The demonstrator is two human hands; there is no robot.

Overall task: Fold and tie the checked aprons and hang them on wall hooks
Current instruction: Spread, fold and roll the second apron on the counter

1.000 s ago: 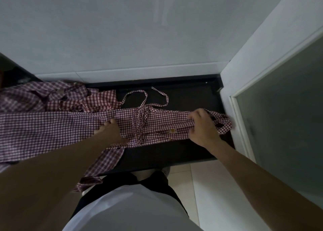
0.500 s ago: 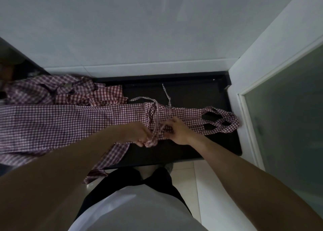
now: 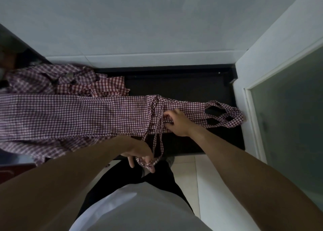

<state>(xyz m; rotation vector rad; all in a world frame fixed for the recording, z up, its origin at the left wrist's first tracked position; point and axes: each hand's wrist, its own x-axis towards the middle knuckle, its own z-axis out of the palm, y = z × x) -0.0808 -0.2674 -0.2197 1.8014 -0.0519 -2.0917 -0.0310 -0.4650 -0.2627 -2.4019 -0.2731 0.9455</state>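
Observation:
A red-and-white checked apron (image 3: 78,115) lies folded lengthwise across the dark counter (image 3: 183,85), its neck loops (image 3: 225,117) at the right end. The apron's ties (image 3: 158,143) wrap around its middle and hang off the front edge. My left hand (image 3: 139,156) holds the ends of the ties below the counter edge, fingers pointing down. My right hand (image 3: 176,122) rests on the wrapped part and grips the fabric there. A second checked apron (image 3: 70,81) lies crumpled behind, at the left.
A pale wall (image 3: 139,20) rises behind the counter. A white frame with a frosted glass panel (image 3: 288,125) stands at the right. Pale floor tiles (image 3: 185,169) show below the counter. No hooks are in view.
My left hand has drawn the ties off the apron toward me, down past the counter edge. My right hand moved right onto the wrapped middle of the apron.

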